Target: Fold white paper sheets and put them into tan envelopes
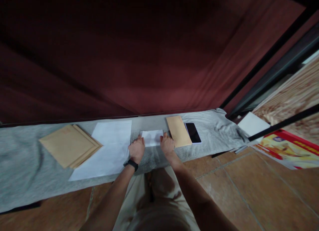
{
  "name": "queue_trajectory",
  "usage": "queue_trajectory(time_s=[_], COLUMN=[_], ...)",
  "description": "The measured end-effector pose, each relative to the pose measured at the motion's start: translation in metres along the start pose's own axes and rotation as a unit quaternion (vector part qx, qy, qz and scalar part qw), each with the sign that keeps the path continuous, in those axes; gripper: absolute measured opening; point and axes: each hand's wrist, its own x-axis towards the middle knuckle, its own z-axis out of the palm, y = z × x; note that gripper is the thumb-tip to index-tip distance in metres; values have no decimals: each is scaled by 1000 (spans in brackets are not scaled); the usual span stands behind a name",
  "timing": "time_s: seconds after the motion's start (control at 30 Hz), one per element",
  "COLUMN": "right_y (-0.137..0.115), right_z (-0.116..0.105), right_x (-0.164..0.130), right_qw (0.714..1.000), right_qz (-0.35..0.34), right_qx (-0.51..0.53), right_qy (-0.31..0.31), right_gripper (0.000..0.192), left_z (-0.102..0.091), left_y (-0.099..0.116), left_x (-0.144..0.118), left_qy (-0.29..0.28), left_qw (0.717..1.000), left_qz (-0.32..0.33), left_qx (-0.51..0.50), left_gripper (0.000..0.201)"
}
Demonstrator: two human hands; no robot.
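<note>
A small folded white sheet of paper lies crosswise on the grey cloth in front of me. My left hand, with a dark watch on its wrist, is closed on the paper's left edge. At the opposite edge, my right hand is closed on the paper with its fingers curled. Just right of that hand lies a brown envelope. Larger white sheets lie flat to the left of my left hand. Both thumbs are hard to make out.
Several brown envelopes are stacked at the left, partly over the white sheets. A phone with a dark screen touches the right envelope. Grey cloth covers the narrow table. A dark red curtain hangs behind; a red-and-yellow box stands right.
</note>
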Motion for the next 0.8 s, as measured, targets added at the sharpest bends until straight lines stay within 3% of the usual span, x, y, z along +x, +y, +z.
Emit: queue_trajectory(time_s=[0.2, 0.37, 0.8], right_y=[2, 4, 10], right_z=[1, 5, 12], right_x=[1, 6, 6], right_qw=[997, 993, 990], right_qz=[-54, -116, -143], right_qx=[-16, -29, -4], right_qy=[53, 26, 7], right_gripper=[33, 40, 47], left_z=[-4, -6, -2], left_y=[2, 3, 3], left_x=[0, 1, 3], left_qy=[-4, -11, -9], left_qw=[1000, 1000, 1000], left_qz=[-4, -7, -12], left_qx=[-2, -5, -6], left_gripper=[43, 42, 44])
